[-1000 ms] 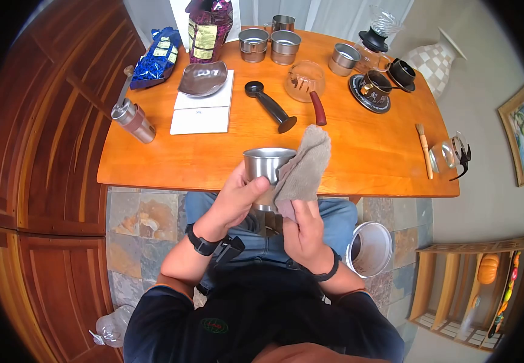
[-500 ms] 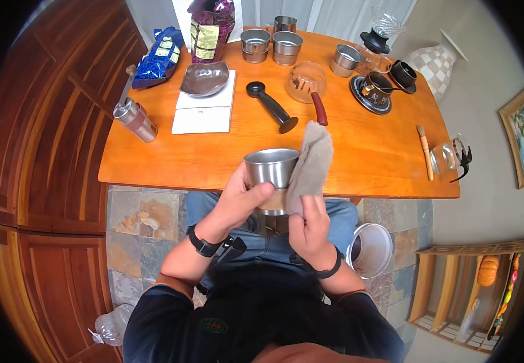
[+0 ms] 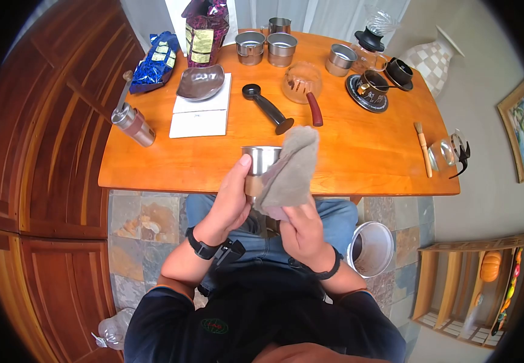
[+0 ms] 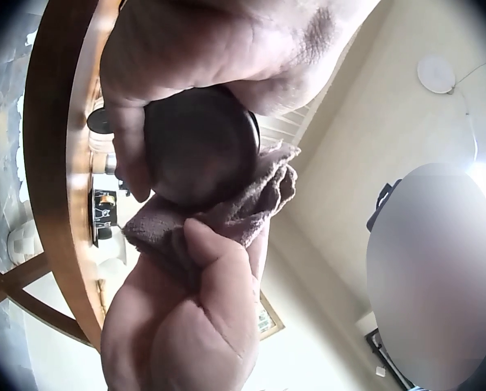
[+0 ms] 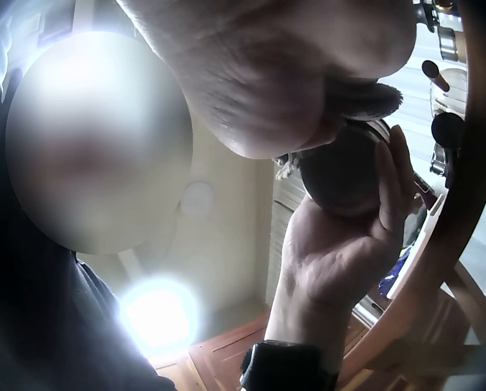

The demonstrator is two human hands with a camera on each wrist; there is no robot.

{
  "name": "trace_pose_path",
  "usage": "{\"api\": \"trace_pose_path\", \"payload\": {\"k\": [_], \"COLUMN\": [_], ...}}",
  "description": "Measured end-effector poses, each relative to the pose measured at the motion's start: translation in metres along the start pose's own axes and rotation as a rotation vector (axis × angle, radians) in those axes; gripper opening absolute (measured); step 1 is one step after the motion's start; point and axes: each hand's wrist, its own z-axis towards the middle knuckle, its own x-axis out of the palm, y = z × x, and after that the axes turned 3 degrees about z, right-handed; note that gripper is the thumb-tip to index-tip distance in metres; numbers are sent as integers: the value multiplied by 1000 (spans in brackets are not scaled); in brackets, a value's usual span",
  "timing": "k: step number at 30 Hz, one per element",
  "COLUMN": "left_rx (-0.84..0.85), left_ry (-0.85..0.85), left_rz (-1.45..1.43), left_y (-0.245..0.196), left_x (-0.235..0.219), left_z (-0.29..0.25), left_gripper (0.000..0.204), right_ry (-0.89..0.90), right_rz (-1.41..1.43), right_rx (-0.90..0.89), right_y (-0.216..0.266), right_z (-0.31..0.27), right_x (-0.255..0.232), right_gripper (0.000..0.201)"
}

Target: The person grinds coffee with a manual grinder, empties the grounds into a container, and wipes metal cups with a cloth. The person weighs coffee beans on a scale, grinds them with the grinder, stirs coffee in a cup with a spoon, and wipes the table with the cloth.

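Note:
In the head view a steel cup (image 3: 262, 158) with a tan band is held upright by the left hand (image 3: 231, 196), fingers wrapped round its left side. The right hand (image 3: 303, 233) grips a grey-brown cloth (image 3: 292, 172) that lies against the cup's right side and covers part of it. From below, the left wrist view shows the cup's dark base (image 4: 201, 147) between the left hand (image 4: 218, 49) and the cloth (image 4: 251, 204), whose folds the right hand (image 4: 190, 318) pinches. The right wrist view shows the left hand (image 5: 332, 252) curled round the base (image 5: 345, 175).
Across the table (image 3: 171, 172) stand a grinder (image 3: 135, 125), a white scale (image 3: 198, 123) with a brown dish (image 3: 201, 83), a black scoop (image 3: 268, 109), a red-handled glass pot (image 3: 302, 83), steel cups (image 3: 281, 49), a black saucer (image 3: 368, 103) and a brush (image 3: 423, 150).
The cloth has swung left and down over the cup's right side, moving with the right hand. The left hand has turned the cup a little, its thumb now higher near the rim.

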Motion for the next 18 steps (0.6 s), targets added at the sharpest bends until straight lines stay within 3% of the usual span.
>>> {"api": "trace_pose_path", "payload": {"k": [2,3,4,6,8,11,12,15,17,18], "left_rx": [-46,52,147,98,73,137,142,245,241,293], "left_ry": [24,67,112,128,121,80,84,83,76,61], "left_rz": [-53,71,195,145,108,115,257,142,193,205], "left_y": [2,5,7,4,2,9,7,7,6,8], "left_x": [-4,-5,-5,-2,-3,-4,-7,4,6,7], "left_z": [0,0,-1,-5,-8,-5,-5,1,3,5], "left_gripper": [51,53,55,57,60,64,82,88,99,102], "right_ry": [-2,-7,-28,-60,-45,-93,-109,-124,-159,-180], "right_rz": [-59,-62,-50,-44,62,101,99,205,652,657], "right_rx": [-54,-57,-23,17,197,196,198,267,486,486], "right_y": [2,-1,-5,-7,-5,-6,-5,4,13,13], "right_z": [5,3,-1,-6,-7,-16,-18,-18,-14,-14], "right_x": [4,4,4,2,-1,8,10,13,15,19], "right_gripper": [52,52,52,52,51,49,49,54,61,61]}}
